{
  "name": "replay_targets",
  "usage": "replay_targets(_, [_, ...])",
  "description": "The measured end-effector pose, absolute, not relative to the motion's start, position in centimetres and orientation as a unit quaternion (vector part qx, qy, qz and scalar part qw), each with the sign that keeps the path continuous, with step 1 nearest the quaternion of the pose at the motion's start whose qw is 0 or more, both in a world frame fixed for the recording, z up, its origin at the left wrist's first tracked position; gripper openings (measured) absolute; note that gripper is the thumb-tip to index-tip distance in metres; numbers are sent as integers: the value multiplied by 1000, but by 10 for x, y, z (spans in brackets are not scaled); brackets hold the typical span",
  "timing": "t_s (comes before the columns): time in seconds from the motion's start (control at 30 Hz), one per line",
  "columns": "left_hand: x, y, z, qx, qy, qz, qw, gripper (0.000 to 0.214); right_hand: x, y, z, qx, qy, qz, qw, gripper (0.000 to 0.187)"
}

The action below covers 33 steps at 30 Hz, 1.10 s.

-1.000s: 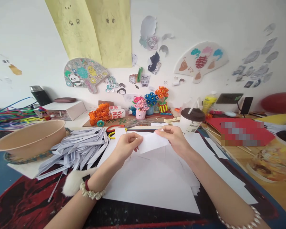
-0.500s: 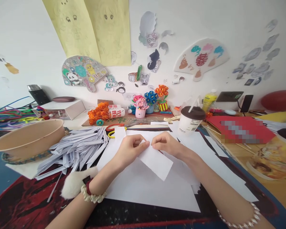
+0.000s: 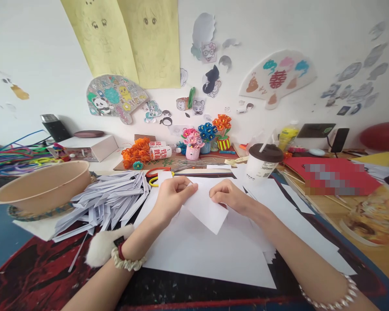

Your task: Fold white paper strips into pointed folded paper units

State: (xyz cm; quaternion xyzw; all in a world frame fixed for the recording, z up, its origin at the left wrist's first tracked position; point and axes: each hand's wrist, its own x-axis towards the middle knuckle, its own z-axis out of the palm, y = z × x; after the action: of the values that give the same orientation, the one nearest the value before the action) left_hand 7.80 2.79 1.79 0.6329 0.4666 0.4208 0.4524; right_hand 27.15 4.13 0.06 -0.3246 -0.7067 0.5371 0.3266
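Both hands hold one small white paper piece (image 3: 207,209) just above a stack of white sheets (image 3: 214,255). My left hand (image 3: 173,196) pinches the piece's upper left edge with curled fingers. My right hand (image 3: 228,196) grips its right edge, fingers closed on it. The piece hangs tilted, its lower corner pointing toward me. A pile of folded white paper strips (image 3: 106,203) lies to the left of my left hand.
A tan paper bowl (image 3: 40,185) stands at the left. A lidded paper cup with straw (image 3: 262,162) is behind my right hand. Scissors with red and yellow handles (image 3: 155,175), small pipe-cleaner flower pots (image 3: 207,138) and a red book (image 3: 333,177) lie further back.
The paper piece was turned from a flat hold high up to a tilted one with a corner pointing down. Both hands moved closer together, then my right hand slid along the right edge.
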Motion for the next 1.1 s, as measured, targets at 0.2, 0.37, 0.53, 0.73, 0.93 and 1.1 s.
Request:
replay_targets(0.2, [50,43,32,557,491,525,415,33,280,45,-1,-327,-693,541,348,22])
replay_targets(0.37, [49,43,32,575,477,518,416,33,272,43,5,-382,-628,522,433,24])
replay_targets(0.53, [66,36,20,649,452,475,385,32,265,39,5,-388,-661,481,426,28])
replay_targets(0.73, [66,36,19,697,460,444,326,27,268,39,2,-417,-690,413,424,32])
replay_targets(0.93, [64,38,20,743,481,377,274,18,268,39,2,-433,-702,351,443,23])
replay_targets(1.1, [67,34,19,760,463,365,274,11,268,39,1,-432,-706,338,448,21])
